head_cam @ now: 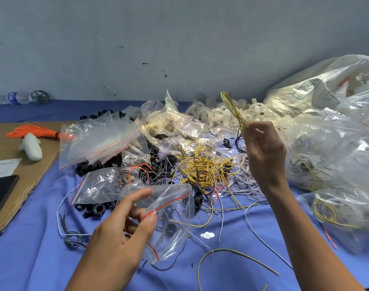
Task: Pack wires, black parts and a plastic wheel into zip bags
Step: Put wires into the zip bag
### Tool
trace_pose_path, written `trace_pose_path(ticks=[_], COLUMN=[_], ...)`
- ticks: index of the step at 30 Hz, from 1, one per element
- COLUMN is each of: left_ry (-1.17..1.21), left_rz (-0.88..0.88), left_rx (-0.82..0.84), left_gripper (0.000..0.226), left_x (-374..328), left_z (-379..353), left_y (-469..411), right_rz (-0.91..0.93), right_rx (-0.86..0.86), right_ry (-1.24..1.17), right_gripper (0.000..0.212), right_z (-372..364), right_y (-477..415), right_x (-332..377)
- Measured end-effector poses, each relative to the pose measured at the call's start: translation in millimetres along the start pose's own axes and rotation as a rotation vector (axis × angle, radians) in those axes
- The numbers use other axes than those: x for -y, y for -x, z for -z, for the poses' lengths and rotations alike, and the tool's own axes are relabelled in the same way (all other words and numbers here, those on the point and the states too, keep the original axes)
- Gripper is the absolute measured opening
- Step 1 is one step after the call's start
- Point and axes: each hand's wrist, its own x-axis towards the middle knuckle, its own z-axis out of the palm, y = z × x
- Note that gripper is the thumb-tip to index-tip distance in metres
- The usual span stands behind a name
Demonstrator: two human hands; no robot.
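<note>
Bench [22, 269] under blue cloth [43, 111], set against grey wall [179, 38].
- Left edge: brown cardboard sheet [32, 173] flat on cloth.
- Far left by wall: water bottle [13, 98] on its side, black wheel [40, 97] just beside it.
- Middle: heap of black parts [89, 165], zip bags [95, 139] lying over and among them.
- Right of heap: tangle of yellow wires [202, 166], grey wires [242, 181] spread beside it.
- Back: pile of white plastic wheels [217, 114].
- Right side: large clear bags [336, 143], stuffed, slumped on cloth.
- Near edge: one long yellow-green wire [238, 252], small white scrap [207, 235], knotted dark wire [74, 238].
</note>
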Motion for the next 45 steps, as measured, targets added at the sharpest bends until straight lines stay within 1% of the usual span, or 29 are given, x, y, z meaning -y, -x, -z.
trace_pose_path(ticks=[3,7,10,12,15,17,21,23,25,28,31,32,34,36,37,39,41,43,45], left_ry=[0.021,0.048,0.053,0.058,0.048,0.061,0.074,0.152,0.31,0.554,0.734,0.752,0.752,0.729,0.721,0.719,0.718,0.769,0.869], left_rz=[0.004,0.013,0.016,0.032,0.045,0.037,0.021,0.034,0.079,0.151,0.142,0.138,0.13,0.122,0.122,0.135,0.15,0.165,0.192], left_rx=[0.017,0.055,0.081,0.083,0.078,0.047,-0.014,-0.013,0.005,0.113,0.141,0.123,0.074,0.026,0.011,-0.008,-0.028,-0.051,-0.075], left_gripper=[0.045,0.058,0.06,0.062,0.067,0.062,0.044,0.04,0.038,0.04,0.03,0.026,0.021,0.024,0.025,0.027,0.026,0.022,0.022], left_x=[-1.2,-7.5,-12.3,-14.6,-17.7,-19.3,-26.3,-33.8,-43.2,-55.3,-58.8,-58.2,-56.2,-54.1,-53.5,-52.7,-52.2,-52.8,-53.7], left_z=[-2.3,-3.7,-5.2,-5.6,-5.1,-4.9,-1.9,-3.2,-7.4,-14.4,-17.0,-17.8,-19.0,-19.9,-19.9,-19.6,-18.0,-15.3,-12.2], left_y=[-0.1,1.1,2.2,3.1,3.7,2.3,-5.8,-12.6,-20.9,-30.0,-32.6,-32.6,-31.8,-31.5,-31.4,-30.9,-30.8,-32.1,-34.0], right_rz=[-0.088,-0.26,-0.363,-0.432,-0.52,-0.564,-0.642,-0.674,-0.7,-0.768,-0.836,-0.852,-0.864,-0.848,-0.821,-0.744,-0.707,-0.705,-0.711], right_rx=[0.065,0.092,0.077,0.098,0.191,0.255,0.36,0.415,0.482,0.579,0.624,0.626,0.662,0.755,0.798,0.845,0.856,0.854,0.85], right_ry=[-0.122,-0.49,-0.676,-0.771,-0.882,-0.943,-1.021,-1.057,-1.085,-1.111,-1.074,-1.046,-0.969,-0.889,-0.843,-0.745,-0.7,-0.7,-0.706], right_gripper=[0.005,0.007,0.01,0.009,0.009,0.01,0.012,0.015,0.016,0.014,0.019,0.022,0.037,0.052,0.054,0.047,0.04,0.041,0.043], right_z=[0.6,1.9,3.5,3.3,3.3,3.0,6.7,7.4,6.2,2.4,-0.3,-1.0,-2.0,-2.2,-1.7,-0.9,-0.2,1.0,2.4], right_y=[-0.4,3.3,5.2,5.4,13.0,21.6,41.7,53.7,65.9,80.4,90.8,93.5,97.3,100.2,101.4,103.8,106.4,108.7,110.9], right_x=[6.4,13.9,21.6,27.8,36.1,41.2,50.7,56.4,63.7,75.5,83.1,85.0,89.4,95.5,98.0,101.6,103.2,102.5,101.3])
